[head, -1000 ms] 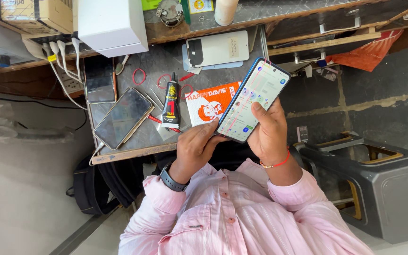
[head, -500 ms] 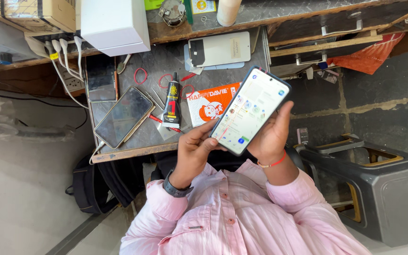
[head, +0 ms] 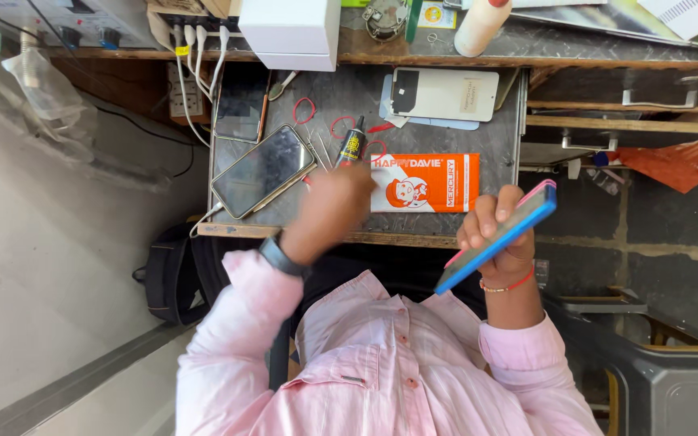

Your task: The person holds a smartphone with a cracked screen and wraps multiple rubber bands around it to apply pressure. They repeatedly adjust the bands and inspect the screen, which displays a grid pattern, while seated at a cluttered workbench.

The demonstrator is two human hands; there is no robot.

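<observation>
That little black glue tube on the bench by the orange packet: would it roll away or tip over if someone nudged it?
The glue tube lies flat, so tipping seems unlikely. Its round body might roll a little, though the orange packet alongside would probably stop it. It looks small and likely light, so the left hand could knock it easily.

orange packet [head: 426,183] flat mid-table | dark phone screen [head: 262,170] left | white box [head: 288,32] top
</observation>
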